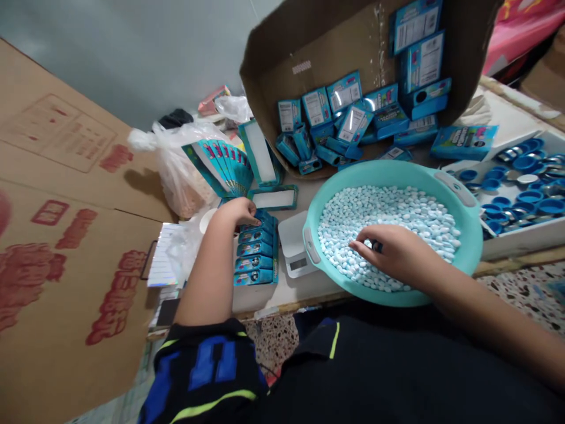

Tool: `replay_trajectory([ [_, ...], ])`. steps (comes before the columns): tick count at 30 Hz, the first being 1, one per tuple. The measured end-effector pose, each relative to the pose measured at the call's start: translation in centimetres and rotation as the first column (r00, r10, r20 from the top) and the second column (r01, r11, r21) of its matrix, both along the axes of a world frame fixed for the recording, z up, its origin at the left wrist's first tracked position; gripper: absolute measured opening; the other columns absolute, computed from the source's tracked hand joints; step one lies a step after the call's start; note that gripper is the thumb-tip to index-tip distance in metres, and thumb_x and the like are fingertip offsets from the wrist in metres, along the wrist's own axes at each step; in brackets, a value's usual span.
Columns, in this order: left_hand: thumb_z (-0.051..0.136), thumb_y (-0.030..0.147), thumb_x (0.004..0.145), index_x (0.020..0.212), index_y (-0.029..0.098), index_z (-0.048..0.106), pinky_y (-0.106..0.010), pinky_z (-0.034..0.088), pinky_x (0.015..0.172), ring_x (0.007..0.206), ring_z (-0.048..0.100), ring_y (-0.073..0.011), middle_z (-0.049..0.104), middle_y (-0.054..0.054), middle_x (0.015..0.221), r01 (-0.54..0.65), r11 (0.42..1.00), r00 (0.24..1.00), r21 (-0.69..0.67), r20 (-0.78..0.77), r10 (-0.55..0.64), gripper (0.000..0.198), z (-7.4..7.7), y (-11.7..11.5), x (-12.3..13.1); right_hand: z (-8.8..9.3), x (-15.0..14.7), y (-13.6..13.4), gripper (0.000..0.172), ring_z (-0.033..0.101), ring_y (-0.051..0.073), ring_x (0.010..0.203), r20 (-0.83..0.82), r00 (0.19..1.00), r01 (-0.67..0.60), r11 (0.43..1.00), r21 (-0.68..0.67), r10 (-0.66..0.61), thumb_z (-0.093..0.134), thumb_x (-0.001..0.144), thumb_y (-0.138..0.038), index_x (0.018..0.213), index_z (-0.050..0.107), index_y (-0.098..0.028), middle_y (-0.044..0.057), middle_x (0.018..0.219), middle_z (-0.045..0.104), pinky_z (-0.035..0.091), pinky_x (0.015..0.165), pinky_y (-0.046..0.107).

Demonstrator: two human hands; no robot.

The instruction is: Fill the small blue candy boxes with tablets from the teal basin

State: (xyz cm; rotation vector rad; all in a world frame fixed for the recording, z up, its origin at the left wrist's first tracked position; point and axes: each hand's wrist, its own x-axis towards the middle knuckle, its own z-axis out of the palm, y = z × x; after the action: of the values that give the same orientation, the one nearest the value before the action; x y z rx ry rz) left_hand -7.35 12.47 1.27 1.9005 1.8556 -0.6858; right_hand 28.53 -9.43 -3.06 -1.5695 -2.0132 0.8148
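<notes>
My left hand (236,213) rests with curled fingers on the top of a row of small blue packets (256,250) standing in a tray. My right hand (392,250) lies inside a teal basin (468,247) on a heap of pale blue and white tablets (384,209). Its fingers are bent and pinched around something small and dark among the tablets. A small white scale (293,244) sits between the packet row and the basin.
A tipped cardboard box (309,59) behind the basin holds several blue cartons (348,118). A white tray of blue caps (525,188) lies at the right. Clear plastic bags (176,159), fanned flat cartons (223,165) and large brown cardboard sheets (66,235) fill the left.
</notes>
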Motion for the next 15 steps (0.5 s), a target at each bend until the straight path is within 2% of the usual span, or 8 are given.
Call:
replay_trajectory([
  [4, 0.082, 0.040, 0.050, 0.061, 0.021, 0.055, -0.027, 0.032, 0.049, 0.050, 0.049, -0.0163, 0.054, 0.000, 0.055, 0.015, 1.000, 1.000, -0.024, -0.026, -0.015, 0.035, 0.3, 0.6, 1.2, 0.1, -0.2, 0.0, 0.024, 0.061, 0.020, 0.071, 0.019, 1.000, -0.015, 1.000, -0.004, 0.015, 0.059, 0.099, -0.038, 0.084, 0.070, -0.022, 0.004, 0.079, 0.071, 0.032, 0.059, 0.032],
  [9, 0.083, 0.033, 0.052, 0.056, 0.020, 0.054, -0.027, 0.036, 0.051, 0.054, 0.053, -0.0174, 0.056, -0.001, 0.055, 0.047, 0.999, 0.999, 0.020, -0.004, -0.047, 0.032, 2.2, -0.4, 2.1, -0.1, -0.1, -0.1, 0.023, 0.060, 0.020, 0.070, -0.008, 1.000, 0.003, 1.000, 0.022, -0.003, 0.060, 0.098, -0.036, 0.082, 0.068, -0.022, 0.004, 0.077, 0.070, 0.031, 0.059, 0.032],
  [11, 0.078, 0.028, 0.059, 0.062, 0.019, 0.058, -0.027, 0.039, 0.055, 0.060, 0.056, -0.0188, 0.060, -0.001, 0.061, 0.079, 0.991, 0.997, 0.104, 0.015, -0.081, 0.022, 2.8, -2.2, 3.4, 0.0, 0.2, -0.1, 0.026, 0.060, 0.019, 0.068, -0.107, 0.994, 0.046, 0.997, 0.066, -0.039, 0.058, 0.100, -0.037, 0.081, 0.066, -0.021, 0.003, 0.075, 0.069, 0.033, 0.059, 0.032],
  [13, 0.068, 0.024, 0.072, 0.080, 0.020, 0.065, -0.027, 0.042, 0.061, 0.072, 0.061, -0.0195, 0.066, -0.002, 0.076, 0.135, 0.965, 0.985, 0.226, 0.079, -0.156, 0.009, 2.9, -5.2, 6.2, 0.4, 0.5, -0.1, 0.029, 0.060, 0.018, 0.066, -0.235, 0.969, 0.112, 0.985, 0.135, -0.078, 0.057, 0.101, -0.039, 0.079, 0.064, -0.021, 0.002, 0.073, 0.068, 0.036, 0.060, 0.031],
  [14, 0.062, 0.024, 0.081, 0.094, 0.021, 0.068, -0.027, 0.045, 0.066, 0.078, 0.063, -0.0185, 0.069, -0.002, 0.085, 0.173, 0.941, 0.964, 0.291, 0.146, -0.222, 0.015, 2.7, -7.0, 8.0, 0.6, 0.6, -0.2, 0.030, 0.060, 0.017, 0.065, -0.295, 0.950, 0.154, 0.973, 0.174, -0.098, 0.057, 0.102, -0.038, 0.078, 0.063, -0.021, 0.002, 0.072, 0.067, 0.037, 0.061, 0.031],
  [15, 0.058, 0.023, 0.087, 0.104, 0.021, 0.068, -0.027, 0.048, 0.070, 0.080, 0.064, -0.0181, 0.070, -0.003, 0.090, 0.217, 0.905, 0.893, 0.365, 0.301, -0.335, 0.020, 2.3, -8.9, 10.2, 0.8, 0.8, -0.2, 0.029, 0.060, 0.017, 0.065, -0.350, 0.929, 0.201, 0.956, 0.214, -0.117, 0.057, 0.102, -0.038, 0.078, 0.063, -0.021, 0.002, 0.071, 0.067, 0.039, 0.062, 0.030],
])
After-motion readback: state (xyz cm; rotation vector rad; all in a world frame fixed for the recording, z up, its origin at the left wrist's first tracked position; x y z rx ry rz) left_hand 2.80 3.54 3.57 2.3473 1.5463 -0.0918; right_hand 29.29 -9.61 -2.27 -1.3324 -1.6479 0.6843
